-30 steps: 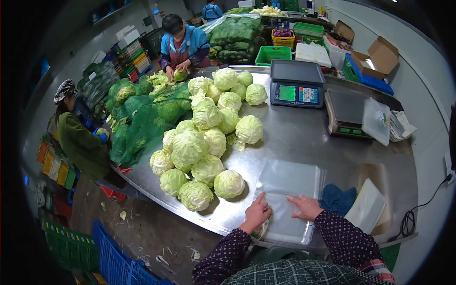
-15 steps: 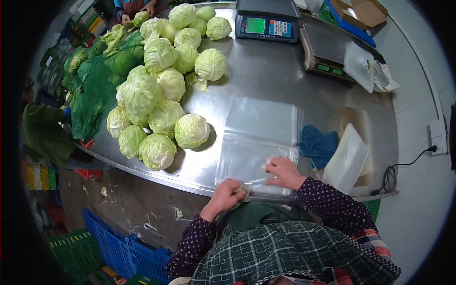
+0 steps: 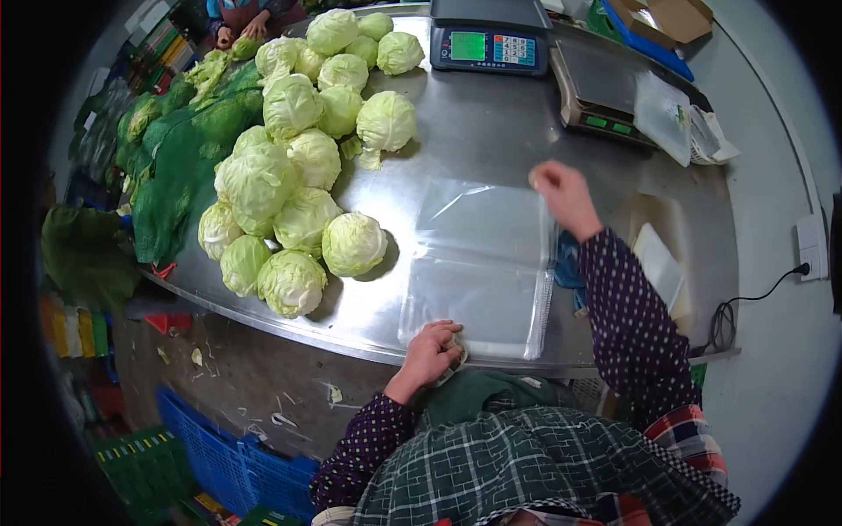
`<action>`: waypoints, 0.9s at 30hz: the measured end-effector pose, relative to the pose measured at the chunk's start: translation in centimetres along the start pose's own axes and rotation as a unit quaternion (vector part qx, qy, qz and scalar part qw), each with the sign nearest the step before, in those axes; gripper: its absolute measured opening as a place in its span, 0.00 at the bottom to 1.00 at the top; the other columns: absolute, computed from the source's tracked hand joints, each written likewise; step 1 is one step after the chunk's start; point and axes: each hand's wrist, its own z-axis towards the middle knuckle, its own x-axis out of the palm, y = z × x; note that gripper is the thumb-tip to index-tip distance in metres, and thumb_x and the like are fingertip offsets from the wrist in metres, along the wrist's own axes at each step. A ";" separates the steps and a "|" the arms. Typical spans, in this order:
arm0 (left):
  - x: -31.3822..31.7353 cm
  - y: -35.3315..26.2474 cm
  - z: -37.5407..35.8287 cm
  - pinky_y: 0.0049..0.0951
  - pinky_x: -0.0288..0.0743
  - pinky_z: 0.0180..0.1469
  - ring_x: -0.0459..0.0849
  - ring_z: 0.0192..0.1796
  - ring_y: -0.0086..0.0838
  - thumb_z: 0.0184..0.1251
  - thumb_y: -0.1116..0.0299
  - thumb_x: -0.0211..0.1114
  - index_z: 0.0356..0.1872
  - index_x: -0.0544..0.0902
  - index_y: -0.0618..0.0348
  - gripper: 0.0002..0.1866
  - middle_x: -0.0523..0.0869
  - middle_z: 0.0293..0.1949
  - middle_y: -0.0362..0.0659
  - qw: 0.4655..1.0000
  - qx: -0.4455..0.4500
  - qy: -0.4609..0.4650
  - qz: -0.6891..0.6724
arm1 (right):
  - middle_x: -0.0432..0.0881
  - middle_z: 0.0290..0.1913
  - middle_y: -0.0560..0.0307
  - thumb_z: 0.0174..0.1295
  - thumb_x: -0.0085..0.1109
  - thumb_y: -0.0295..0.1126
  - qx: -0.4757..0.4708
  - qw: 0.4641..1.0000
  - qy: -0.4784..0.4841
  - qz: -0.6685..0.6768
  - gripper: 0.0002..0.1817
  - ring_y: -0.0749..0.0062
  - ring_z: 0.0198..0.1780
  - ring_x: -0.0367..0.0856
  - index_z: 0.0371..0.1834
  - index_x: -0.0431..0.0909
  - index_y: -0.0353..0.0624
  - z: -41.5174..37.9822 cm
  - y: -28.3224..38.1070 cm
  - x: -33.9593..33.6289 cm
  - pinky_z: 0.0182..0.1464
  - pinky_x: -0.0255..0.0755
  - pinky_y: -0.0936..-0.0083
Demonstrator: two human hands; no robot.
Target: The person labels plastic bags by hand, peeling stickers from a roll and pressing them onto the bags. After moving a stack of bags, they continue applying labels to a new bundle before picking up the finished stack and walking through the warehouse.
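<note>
Pinching the top plastic bag (image 3: 481,263) mid-frame on the table (image 3: 491,140): my right hand (image 3: 561,195) lifts its far corner, left hand (image 3: 434,344) pins the near edge. Scale (image 3: 488,42) digits unreadable.

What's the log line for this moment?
left hand: pinning stack of clear bags at near edge | right hand: lifting top bag's far corner | cabbages: untouched
</note>
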 end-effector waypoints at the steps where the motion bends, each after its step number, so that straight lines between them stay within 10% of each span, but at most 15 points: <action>1: -0.1 -0.1 0.1 0.37 0.69 0.65 0.74 0.65 0.41 0.56 0.69 0.69 0.29 0.81 0.63 0.08 0.84 0.56 0.42 1.000 -0.008 -0.010 -0.011 | 0.79 0.24 0.52 0.60 0.61 0.32 -0.011 0.996 -0.084 0.011 0.09 0.72 0.25 0.75 0.35 0.80 0.37 1.4 2.2 -0.3 0.31 0.70 0.74; 4: -0.1 0.3 0.0 0.37 0.69 0.65 0.74 0.65 0.41 0.56 0.69 0.68 0.29 0.81 0.63 0.08 0.84 0.56 0.42 1.000 -0.005 -0.005 -0.017 | 0.78 0.26 0.52 0.58 0.62 0.31 -0.087 0.987 -0.136 0.009 0.07 0.69 0.26 0.77 0.34 0.80 0.38 -0.3 8.1 -0.4 0.32 0.71 0.73; 7: 0.1 0.3 0.0 0.36 0.69 0.65 0.75 0.65 0.41 0.56 0.70 0.68 0.30 0.81 0.64 0.08 0.84 0.56 0.43 1.000 0.002 -0.018 -0.012 | 0.79 0.33 0.53 0.58 0.62 0.34 -0.098 0.963 0.251 -0.014 0.07 0.56 0.39 0.79 0.37 0.81 0.45 -9.3 6.7 4.6 0.43 0.73 0.64; 9: 0.2 0.4 0.2 0.36 0.70 0.64 0.75 0.65 0.41 0.56 0.70 0.68 0.30 0.81 0.64 0.08 0.84 0.56 0.43 1.000 0.007 -0.025 -0.007 | 0.80 0.37 0.53 0.57 0.63 0.36 -0.202 0.934 0.276 -0.105 0.10 0.56 0.42 0.79 0.38 0.82 0.45 -13.6 3.4 8.0 0.45 0.74 0.62; 17: 0.0 0.2 0.1 0.36 0.70 0.64 0.75 0.64 0.41 0.56 0.70 0.67 0.35 0.83 0.63 0.09 0.84 0.56 0.43 1.000 0.008 -0.012 0.014 | 0.78 0.44 0.51 0.57 0.63 0.36 -0.047 0.968 0.172 -0.176 0.17 0.55 0.48 0.76 0.49 0.80 0.44 -9.3 -0.9 6.9 0.49 0.72 0.60; 27: 0.1 0.1 0.0 0.36 0.70 0.64 0.75 0.64 0.40 0.55 0.70 0.68 0.30 0.81 0.63 0.07 0.84 0.56 0.42 1.000 0.000 -0.010 -0.005 | 0.75 0.51 0.53 0.52 0.67 0.38 -0.180 0.925 0.136 -0.305 0.24 0.59 0.54 0.71 0.55 0.79 0.50 -10.0 -0.1 8.1 0.51 0.63 0.64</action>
